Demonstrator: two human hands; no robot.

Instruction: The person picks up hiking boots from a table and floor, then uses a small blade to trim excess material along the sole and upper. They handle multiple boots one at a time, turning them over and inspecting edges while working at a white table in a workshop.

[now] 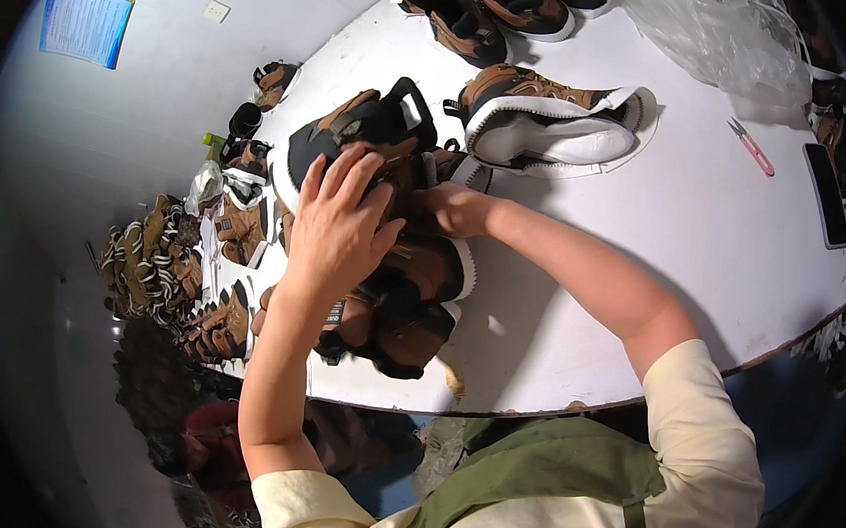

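Note:
My left hand (343, 209) lies over a brown and black shoe upper (339, 126) with a white lower edge, its fingers bent around the side and the thumb apart. Close by on the right, my right hand (451, 210) is curled up against the same cluster of shoes; its fingertips are hidden and what they grip cannot be made out. Below both hands, several more brown and black shoe uppers (418, 337) are heaped near the table's front edge. Just beyond my right hand, another shoe upper (551, 121) rests on its side, its pale underside showing.
Finished-looking brown shoes (460, 21) stand at the back of the white table (599, 267). Clear plastic bags (723, 40), small pink-handled snips (752, 148) and a black phone (825, 196) lie to the right. Piled uppers (154, 255) and a person (209, 445) are at left.

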